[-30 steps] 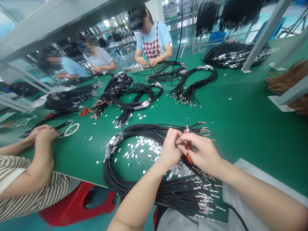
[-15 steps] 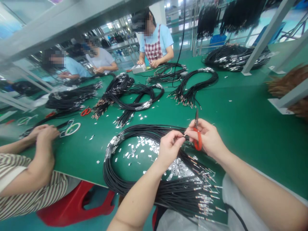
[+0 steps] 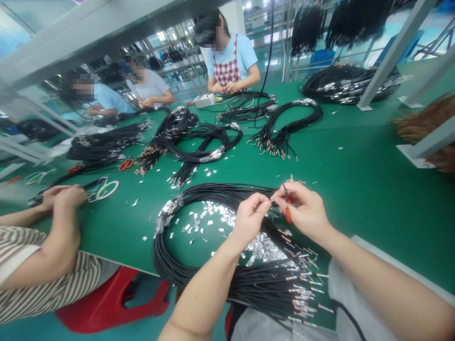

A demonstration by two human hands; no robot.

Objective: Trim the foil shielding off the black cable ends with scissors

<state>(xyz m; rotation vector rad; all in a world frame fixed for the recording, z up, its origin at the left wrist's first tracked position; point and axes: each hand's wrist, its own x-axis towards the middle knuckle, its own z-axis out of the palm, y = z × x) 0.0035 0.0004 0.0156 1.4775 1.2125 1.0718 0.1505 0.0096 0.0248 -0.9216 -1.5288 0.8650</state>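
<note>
Left hand has fingers pinched on a black wire end. Right hand has fingers closed on red-handled snips, blades just beside the wire. Under the fingers: crimped wire coil, foil scraps, green bench mat. Nothing between the hands.

Red-handled scissors upright, blades up, handles mostly hidden. Single black wire, end just beside blades. Black cable bundle in large loop on worktop, metal-tipped ends fanned near front edge.
</note>
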